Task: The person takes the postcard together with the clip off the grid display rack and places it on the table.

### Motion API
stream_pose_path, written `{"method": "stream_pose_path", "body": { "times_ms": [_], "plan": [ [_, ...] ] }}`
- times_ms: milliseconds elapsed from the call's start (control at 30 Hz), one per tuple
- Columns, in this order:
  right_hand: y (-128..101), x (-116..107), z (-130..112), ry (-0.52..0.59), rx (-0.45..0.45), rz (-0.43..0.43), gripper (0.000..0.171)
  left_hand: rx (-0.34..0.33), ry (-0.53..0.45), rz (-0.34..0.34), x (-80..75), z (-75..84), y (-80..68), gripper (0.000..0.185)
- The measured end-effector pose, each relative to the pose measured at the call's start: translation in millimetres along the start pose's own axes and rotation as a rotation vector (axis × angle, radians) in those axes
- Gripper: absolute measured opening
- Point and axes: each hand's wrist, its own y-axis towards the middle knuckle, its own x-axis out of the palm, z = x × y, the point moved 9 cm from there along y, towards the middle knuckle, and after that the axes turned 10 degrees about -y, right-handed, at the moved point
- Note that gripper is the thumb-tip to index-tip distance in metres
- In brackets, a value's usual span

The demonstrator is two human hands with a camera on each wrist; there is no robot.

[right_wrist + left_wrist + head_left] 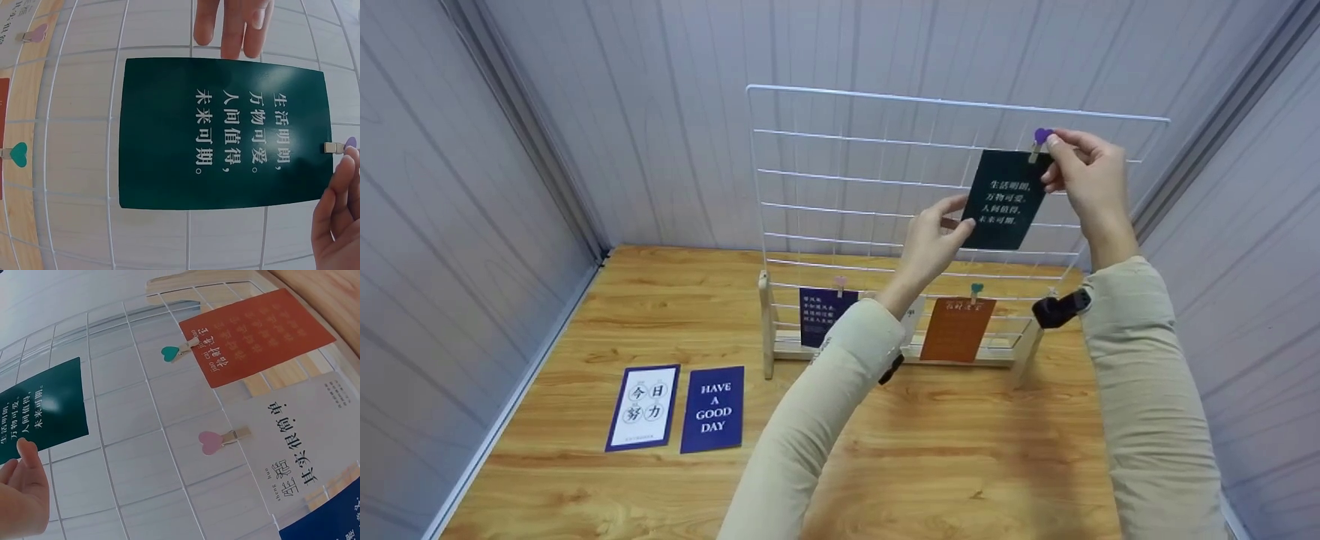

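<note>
My right hand (1091,176) pinched the purple clip (1043,136), apparently fastening the green card (997,169) high on the grid (847,178); my left hand (934,244), fingers relaxed, met its edge. Gentle release seemed due.

Dark green rectangular card with a slight sheen (1006,201), printed with four lines of white Chinese characters; flat, upright, facing forward, before the upper right of the white wire grid (840,138). Gripped at the top edge, right of the middle, by a small wooden clip topped with a purple heart (1034,154). Clip pinched at the heart by the right hand (1093,180).
</note>
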Motion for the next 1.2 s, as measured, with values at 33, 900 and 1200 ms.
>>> {"method": "stream_pose_path", "body": {
  "times_ms": [33, 900, 1200],
  "plan": [
    [0, 1, 0, 0.025, 0.002, -0.003, 0.032, -0.001, -0.005, 0.003, 0.2, 0.0, 0.3, 0.034],
    [5, 14, 4, 0.287, 0.182, -0.03, 0.022, -0.11, -0.153, 0.019, 3.2, -25.6, 1.1, 0.015],
    [5, 15, 6, 0.332, 0.215, -0.015, 0.019, -0.108, -0.035, 0.068, 1.1, -26.2, 0.5, 0.012]
  ]
}}
